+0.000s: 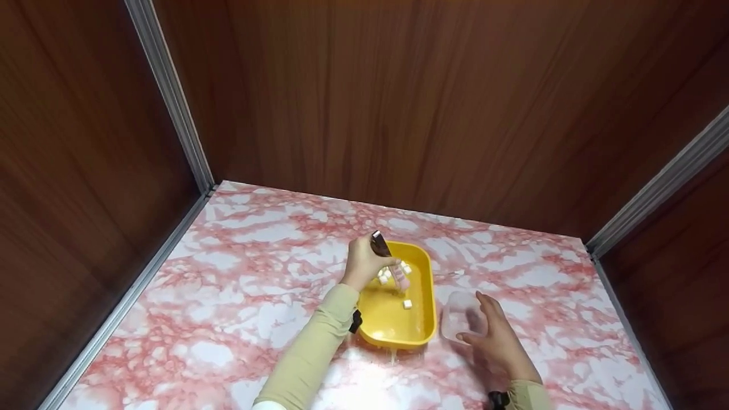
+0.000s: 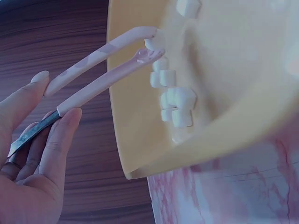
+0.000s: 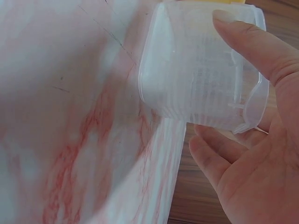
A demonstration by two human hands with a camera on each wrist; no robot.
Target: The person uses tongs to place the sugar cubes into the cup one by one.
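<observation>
My left hand [image 1: 364, 265] holds tongs with a dark handle and pink tips [image 2: 105, 80], reaching over a yellow tray [image 1: 393, 324]. In the left wrist view the tips stand on either side of a white cube [image 2: 155, 42]. Several more white cubes [image 2: 180, 100] are grouped along the tray's bottom, and a single cube [image 1: 407, 304] sits apart from them. To the tray's right, my right hand [image 1: 504, 339] has thumb and fingers around a clear plastic container [image 3: 196, 70] standing on the tabletop. Whether anything lies inside it I cannot tell.
Beneath everything is a red-and-white marbled tabletop [image 1: 228, 319]. Dark wood panels [image 1: 398, 102] rise at the back and both sides, joined by metal strips [image 1: 171, 85]. A small white bit [image 1: 459, 273] lies right of the tray.
</observation>
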